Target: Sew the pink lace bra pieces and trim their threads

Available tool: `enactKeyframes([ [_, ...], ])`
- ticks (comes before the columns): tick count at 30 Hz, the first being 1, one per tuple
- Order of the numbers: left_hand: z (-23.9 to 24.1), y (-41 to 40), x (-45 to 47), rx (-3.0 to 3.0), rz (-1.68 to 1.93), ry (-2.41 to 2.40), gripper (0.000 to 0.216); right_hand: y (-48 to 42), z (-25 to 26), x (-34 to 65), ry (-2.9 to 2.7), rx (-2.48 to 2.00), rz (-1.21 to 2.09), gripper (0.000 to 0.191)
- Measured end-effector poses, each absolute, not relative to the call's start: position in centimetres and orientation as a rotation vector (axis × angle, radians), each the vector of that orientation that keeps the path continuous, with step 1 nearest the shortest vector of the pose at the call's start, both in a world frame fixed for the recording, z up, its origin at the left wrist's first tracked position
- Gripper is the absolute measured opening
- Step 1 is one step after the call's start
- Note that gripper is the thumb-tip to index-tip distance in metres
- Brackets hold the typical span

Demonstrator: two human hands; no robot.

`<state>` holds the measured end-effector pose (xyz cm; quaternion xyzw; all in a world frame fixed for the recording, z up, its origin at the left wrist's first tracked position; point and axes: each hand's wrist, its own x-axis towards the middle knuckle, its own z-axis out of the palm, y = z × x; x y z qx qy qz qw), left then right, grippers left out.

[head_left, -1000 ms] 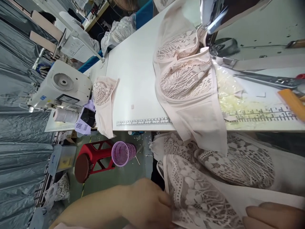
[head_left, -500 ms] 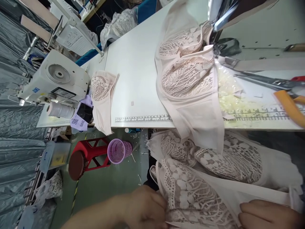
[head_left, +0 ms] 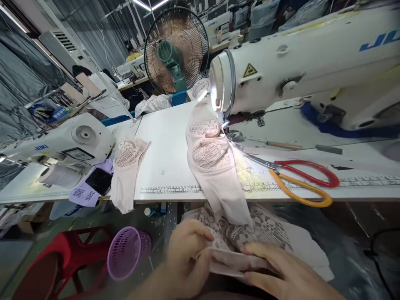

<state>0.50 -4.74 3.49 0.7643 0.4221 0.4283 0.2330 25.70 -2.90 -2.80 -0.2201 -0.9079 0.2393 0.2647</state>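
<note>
Low in the head view, my left hand (head_left: 189,254) is closed on one end of a folded pale pink bra band (head_left: 229,264). Fingers of my right hand (head_left: 283,266) grip its other end, so the band is stretched between both hands. Behind it, pale lace bras (head_left: 265,229) lie in a heap below the table edge. Another lace bra (head_left: 215,171) rests on the table, its upper part under the needle area of the sewing machine (head_left: 268,75), and its wing hangs over the front edge.
Scissors (head_left: 283,173) with red and orange handles lie right of the bra, by the ruler strip (head_left: 171,190). A lace bra piece (head_left: 126,171) drapes over the edge near a second machine (head_left: 81,137). A purple basket (head_left: 125,254) and red stool (head_left: 71,250) stand lower left.
The view has tilted up, bringing the machine and fan in. My hands have come closer together, and the band is between them instead of the lace cup spread out.
</note>
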Motion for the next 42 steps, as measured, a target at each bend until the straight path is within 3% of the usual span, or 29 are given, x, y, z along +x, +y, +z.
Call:
enactKeyframes([
  [5,1.9,-3.8,1.7,1.883,1.274,1.121,0.022,-4.5,-3.6,25.8,-2.322,-0.945,0.799,0.008],
  [22,1.0,-3.0,0.6,1.879,1.271,1.299,0.022,-3.4,-2.4,24.9,-1.883,-0.998,1.190,0.019],
  [26,2.7,-3.0,0.6,2.204,1.263,1.371,0.004,-3.4,-2.7,24.9,-1.860,-1.023,1.188,0.020],
  [30,4.6,-4.0,2.5,2.765,0.952,1.071,0.010,-3.4,-2.7,24.8,-1.859,-1.010,1.191,0.018],
  [34,3.3,-3.9,4.5,2.789,0.596,1.050,0.011,-3.2,-2.5,24.5,-1.875,-0.995,1.178,0.017],
  [42,0.9,-2.8,4.5,2.688,0.482,0.997,0.015,-3.2,-2.9,25.1,-2.015,-1.002,1.219,0.020],
])
